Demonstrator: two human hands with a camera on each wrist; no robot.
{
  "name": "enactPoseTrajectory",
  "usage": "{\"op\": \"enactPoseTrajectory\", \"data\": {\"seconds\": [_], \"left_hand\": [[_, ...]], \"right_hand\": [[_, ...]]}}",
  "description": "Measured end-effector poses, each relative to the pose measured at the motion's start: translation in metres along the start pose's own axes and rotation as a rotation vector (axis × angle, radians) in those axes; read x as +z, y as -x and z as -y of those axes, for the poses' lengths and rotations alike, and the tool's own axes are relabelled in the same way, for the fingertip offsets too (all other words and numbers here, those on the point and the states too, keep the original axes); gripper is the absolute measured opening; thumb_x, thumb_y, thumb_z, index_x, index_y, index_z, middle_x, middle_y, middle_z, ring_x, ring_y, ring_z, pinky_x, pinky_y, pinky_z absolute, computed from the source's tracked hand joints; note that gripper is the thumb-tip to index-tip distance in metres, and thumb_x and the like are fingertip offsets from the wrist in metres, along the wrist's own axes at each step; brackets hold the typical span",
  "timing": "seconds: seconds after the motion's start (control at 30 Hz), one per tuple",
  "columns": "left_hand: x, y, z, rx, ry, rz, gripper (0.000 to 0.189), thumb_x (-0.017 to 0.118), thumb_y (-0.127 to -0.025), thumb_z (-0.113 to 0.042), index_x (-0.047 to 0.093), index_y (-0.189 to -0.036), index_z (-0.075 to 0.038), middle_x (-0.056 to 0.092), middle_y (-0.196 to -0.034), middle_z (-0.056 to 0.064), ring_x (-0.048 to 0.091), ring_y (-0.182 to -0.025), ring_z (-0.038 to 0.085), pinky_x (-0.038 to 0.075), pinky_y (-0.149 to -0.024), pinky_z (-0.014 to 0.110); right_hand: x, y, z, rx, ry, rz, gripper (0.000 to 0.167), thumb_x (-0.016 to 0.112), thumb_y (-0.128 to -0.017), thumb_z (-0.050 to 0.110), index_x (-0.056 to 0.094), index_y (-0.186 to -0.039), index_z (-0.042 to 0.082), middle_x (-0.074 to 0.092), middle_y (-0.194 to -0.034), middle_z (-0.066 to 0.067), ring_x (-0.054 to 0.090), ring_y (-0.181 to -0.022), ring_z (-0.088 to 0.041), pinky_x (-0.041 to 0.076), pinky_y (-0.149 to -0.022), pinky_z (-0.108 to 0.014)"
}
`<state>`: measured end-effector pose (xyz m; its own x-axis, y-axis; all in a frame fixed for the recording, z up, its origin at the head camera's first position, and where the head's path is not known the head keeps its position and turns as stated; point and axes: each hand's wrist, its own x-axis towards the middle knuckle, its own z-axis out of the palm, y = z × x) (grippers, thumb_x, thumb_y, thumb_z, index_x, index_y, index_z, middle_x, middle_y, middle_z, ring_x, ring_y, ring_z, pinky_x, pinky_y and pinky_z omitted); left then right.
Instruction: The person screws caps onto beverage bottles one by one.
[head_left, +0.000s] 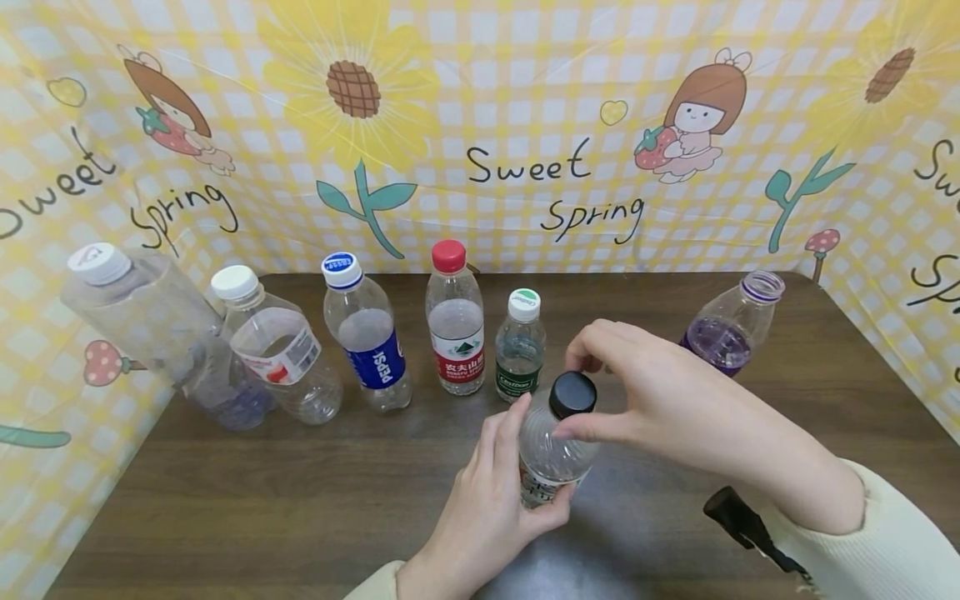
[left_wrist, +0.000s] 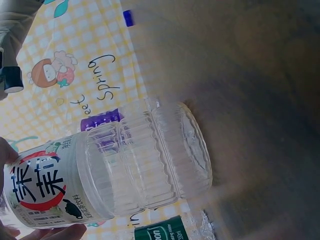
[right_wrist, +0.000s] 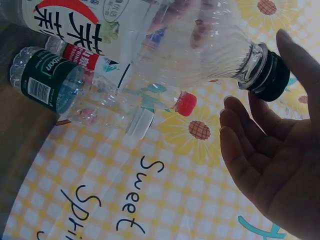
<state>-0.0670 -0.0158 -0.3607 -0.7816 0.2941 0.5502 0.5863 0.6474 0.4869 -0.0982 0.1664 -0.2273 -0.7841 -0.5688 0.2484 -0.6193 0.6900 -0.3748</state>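
A clear plastic bottle (head_left: pixel 555 446) with a black cap (head_left: pixel 573 393) stands in front of me in the head view, tipped slightly. My left hand (head_left: pixel 498 483) grips its body around the label, fingers on the left side and thumb in front. In the left wrist view its white label (left_wrist: pixel 42 182) bears large dark characters and a red ring, and its base hangs above the table. My right hand (head_left: pixel 645 383) is spread around the black cap, thumb on the near side and fingers on the far side. The right wrist view shows gaps between fingers and cap.
Behind stands a row of capped bottles: a small green-label bottle (head_left: pixel 519 350), a red-capped one (head_left: pixel 456 325), a Pepsi bottle (head_left: pixel 369 342), a white-capped one (head_left: pixel 281 350) and a large leaning one (head_left: pixel 150 308). A capless purple-label bottle (head_left: pixel 731 325) is at right. Patterned cloth (head_left: pixel 480 100) borders the table.
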Motion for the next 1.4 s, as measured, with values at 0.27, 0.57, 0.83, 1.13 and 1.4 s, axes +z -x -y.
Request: {"op": "enactPoseTrajectory", "data": {"seconds": [0.27,0.57,0.83,1.13,1.4], "left_hand": [[0.003,-0.001,0.001,0.05,-0.058,-0.066,0.094,0.086,-0.063,-0.032,0.037,-0.137,-0.002,0.053,-0.113,0.011,0.061,-0.096,0.017,0.057,-0.074,0.028],[0.003,-0.001,0.002,0.069,-0.062,-0.079,0.096,0.086,-0.062,-0.032,0.036,-0.138,-0.002,0.053,-0.113,0.011,0.061,-0.096,0.017,0.057,-0.074,0.029],[0.003,-0.001,0.002,0.055,-0.053,-0.07,0.095,0.086,-0.062,-0.032,0.036,-0.137,-0.002,0.053,-0.114,0.012,0.061,-0.097,0.018,0.057,-0.075,0.03],[0.002,-0.001,0.0,0.04,-0.059,-0.06,0.095,0.086,-0.063,-0.032,0.036,-0.138,-0.003,0.053,-0.113,0.011,0.061,-0.096,0.017,0.057,-0.074,0.029],[0.0,0.0,-0.001,0.0,-0.013,-0.003,0.094,0.086,-0.064,-0.03,0.036,-0.138,-0.002,0.052,-0.114,0.011,0.061,-0.097,0.017,0.058,-0.075,0.03]], "right_hand": [[-0.005,0.003,-0.006,-0.131,-0.119,0.073,0.051,0.074,-0.082,0.014,0.053,-0.129,0.021,0.057,-0.124,0.012,0.054,-0.109,-0.001,0.05,-0.089,-0.029],[-0.007,0.003,-0.01,-0.191,-0.103,0.094,0.049,0.071,-0.082,0.003,0.058,-0.124,0.025,0.058,-0.118,0.017,0.054,-0.11,0.0,0.049,-0.089,-0.028],[-0.005,0.002,-0.007,-0.176,-0.098,0.049,0.039,0.075,-0.08,0.008,0.063,-0.114,0.023,0.06,-0.111,0.016,0.055,-0.102,0.002,0.05,-0.084,-0.026],[0.001,0.0,-0.002,-0.059,-0.021,-0.02,0.032,0.082,-0.074,0.025,0.061,-0.097,0.02,0.059,-0.095,0.014,0.054,-0.096,-0.002,0.05,-0.083,-0.028],[0.005,-0.001,0.002,0.036,-0.006,0.003,0.039,0.081,-0.072,0.037,0.057,-0.098,0.018,0.059,-0.095,0.011,0.054,-0.094,-0.005,0.05,-0.083,-0.03]]}}
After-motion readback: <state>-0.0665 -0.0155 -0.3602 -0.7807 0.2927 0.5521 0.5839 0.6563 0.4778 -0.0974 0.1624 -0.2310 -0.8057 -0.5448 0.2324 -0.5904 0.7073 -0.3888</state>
